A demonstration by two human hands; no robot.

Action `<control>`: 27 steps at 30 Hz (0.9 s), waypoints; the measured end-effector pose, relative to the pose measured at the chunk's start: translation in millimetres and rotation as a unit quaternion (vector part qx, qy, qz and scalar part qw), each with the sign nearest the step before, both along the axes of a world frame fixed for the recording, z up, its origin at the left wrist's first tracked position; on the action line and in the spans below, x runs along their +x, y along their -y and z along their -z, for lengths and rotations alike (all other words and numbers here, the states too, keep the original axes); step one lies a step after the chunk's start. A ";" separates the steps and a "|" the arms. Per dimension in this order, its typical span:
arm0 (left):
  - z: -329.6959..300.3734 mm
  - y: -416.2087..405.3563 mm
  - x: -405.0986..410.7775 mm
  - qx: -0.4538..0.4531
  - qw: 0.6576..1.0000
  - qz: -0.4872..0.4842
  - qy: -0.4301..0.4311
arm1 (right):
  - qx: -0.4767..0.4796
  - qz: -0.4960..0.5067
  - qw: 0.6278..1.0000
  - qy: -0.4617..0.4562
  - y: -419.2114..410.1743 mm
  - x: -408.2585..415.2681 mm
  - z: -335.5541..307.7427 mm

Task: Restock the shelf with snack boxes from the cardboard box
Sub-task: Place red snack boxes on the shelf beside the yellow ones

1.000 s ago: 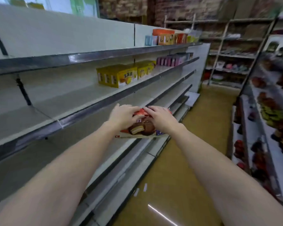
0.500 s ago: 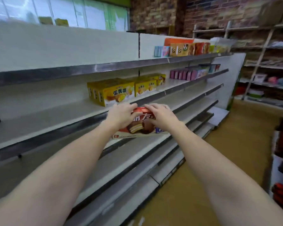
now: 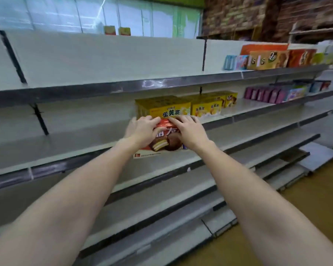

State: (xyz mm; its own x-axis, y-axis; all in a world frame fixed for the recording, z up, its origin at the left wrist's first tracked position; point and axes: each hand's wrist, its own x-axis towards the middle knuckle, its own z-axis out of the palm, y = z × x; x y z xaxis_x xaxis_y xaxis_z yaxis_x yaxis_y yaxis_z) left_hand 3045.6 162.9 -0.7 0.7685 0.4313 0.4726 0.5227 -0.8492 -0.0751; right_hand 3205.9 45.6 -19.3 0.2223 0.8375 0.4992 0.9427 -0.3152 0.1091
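A red snack box (image 3: 162, 144) with a chocolate pie picture is held in front of the grey metal shelf (image 3: 81, 148). My left hand (image 3: 142, 129) grips its left side and top, fingers curled over the upper edge. My right hand (image 3: 190, 132) grips its right side the same way. The box hangs at the height of the second shelf board, just in front of a yellow egg-pie box (image 3: 167, 108) that stands on that board. The cardboard box is not in view.
More yellow boxes (image 3: 208, 108) stand to the right of the first, then purple packs (image 3: 265, 95). The top board carries orange and red boxes (image 3: 267, 58). Lower boards step out toward me; tan floor (image 3: 306, 217) lies at the right.
Both hands have carried the red box up and forward, from the level of the lower boards to just in front of the yellow box. My view has turned left toward the shelf.
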 end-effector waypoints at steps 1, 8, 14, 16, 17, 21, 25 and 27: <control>-0.7 -9.7 -8.3 0.004 1.000 -0.011 0.002 | 0.002 -0.007 1.000 0.002 -12.8 -5.6 -0.7; -11.2 -87.9 -48.1 -0.021 0.995 -0.092 0.040 | 0.005 -0.069 0.997 0.023 -100.3 -42.9 -25.2; -27.8 -141.4 -66.6 -0.072 0.992 -0.087 0.049 | 0.022 -0.090 0.996 -0.015 -163.9 -62.5 -43.0; -25.1 -161.2 -77.7 -0.058 0.992 -0.107 0.029 | 0.023 -0.093 0.995 -0.020 -186.2 -69.2 -35.6; -20.7 -172.0 -81.9 -0.040 0.993 -0.113 0.015 | 0.015 -0.094 0.995 -0.023 -197.1 -72.4 -29.1; -1.3 -200.4 -90.9 0.033 0.988 -0.142 -0.046 | 0.006 -0.100 0.993 -0.063 -229.5 -88.0 -2.1; 11.0 -218.0 -92.0 0.076 0.984 -0.128 -0.100 | 0.057 -0.125 0.987 -0.087 -250.8 -86.0 16.8; 10.2 -227.4 -89.7 0.073 0.986 -0.120 -0.090 | 0.058 -0.127 0.986 -0.085 -258.7 -79.5 18.4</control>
